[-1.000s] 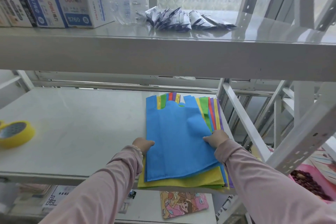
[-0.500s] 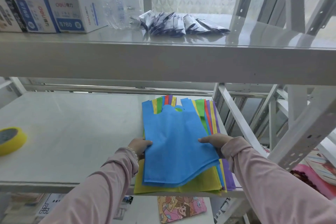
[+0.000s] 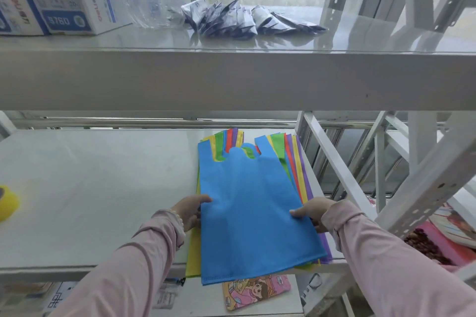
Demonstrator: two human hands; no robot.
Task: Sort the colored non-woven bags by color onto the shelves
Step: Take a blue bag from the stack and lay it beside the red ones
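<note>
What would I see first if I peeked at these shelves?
The bright blue non-woven bag jumps out, lying on top of a fanned stack of yellow, green, red and purple bags at the right end of the middle shelf. The left hand and right hand pinch its two sides. On the upper shelf lies a heap of silvery foil packets.

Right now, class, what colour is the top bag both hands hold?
The top bag is blue; head view shows it best.
</note>
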